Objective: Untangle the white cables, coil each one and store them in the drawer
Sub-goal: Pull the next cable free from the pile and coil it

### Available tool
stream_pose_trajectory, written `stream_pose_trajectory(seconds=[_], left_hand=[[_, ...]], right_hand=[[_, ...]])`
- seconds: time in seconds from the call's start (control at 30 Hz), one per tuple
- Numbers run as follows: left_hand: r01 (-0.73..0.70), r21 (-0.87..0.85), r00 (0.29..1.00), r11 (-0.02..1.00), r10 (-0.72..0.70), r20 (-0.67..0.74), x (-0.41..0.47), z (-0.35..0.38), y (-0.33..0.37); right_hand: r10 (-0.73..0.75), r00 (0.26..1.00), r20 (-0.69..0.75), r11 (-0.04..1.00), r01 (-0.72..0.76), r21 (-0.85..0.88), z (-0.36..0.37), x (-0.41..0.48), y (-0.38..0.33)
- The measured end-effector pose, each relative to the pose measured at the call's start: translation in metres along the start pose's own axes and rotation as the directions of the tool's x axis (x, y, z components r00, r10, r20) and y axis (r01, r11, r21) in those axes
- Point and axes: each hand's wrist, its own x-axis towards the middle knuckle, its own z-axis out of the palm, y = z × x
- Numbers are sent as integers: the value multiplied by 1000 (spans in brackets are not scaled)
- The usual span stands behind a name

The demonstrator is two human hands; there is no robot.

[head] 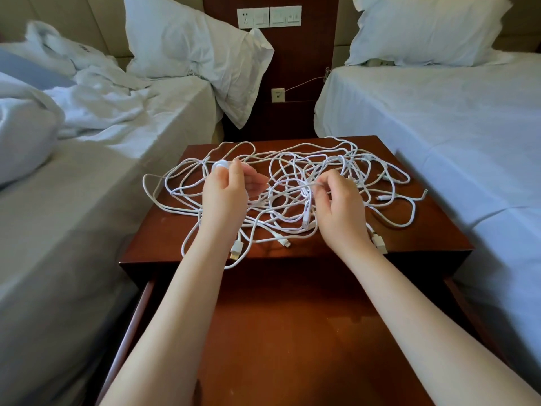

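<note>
Plainly tangled, the white cables (306, 200) lay on the desk (424, 230); left hand (225, 194) pinched a round white piece (221, 165), right hand (339, 209) pinched one strand, above the pulled-out drawer (292, 332) showing bare wood

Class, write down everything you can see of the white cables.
The white cables lie as one loose tangle of thin, plastic-looking loops spread across the wooden nightstand top, none coiled. USB plugs show at the near edge. The left hand pinches a round white piece; the right hand pinches a strand.

forearms (181, 303): bare up to frame edge | left hand (225, 196): bare | right hand (341, 209): bare
</note>
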Motion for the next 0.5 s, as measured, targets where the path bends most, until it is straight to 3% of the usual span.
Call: stream_pose_trajectory(seconds=[0.2,0.37,0.5], left_hand=[[-63,389,994,919,24,103,-3,4,-7],[-62,428,966,902,-54,255,-12,13,-11],[-44,352,955,935,-64,291,-18,19,-16]], right_hand=[[115,993,16,974,-116,196,-5,2,-7],[187,975,116,914,-216,344,-13,8,-5],[212,973,89,883,-230,409,-19,11,-6]])
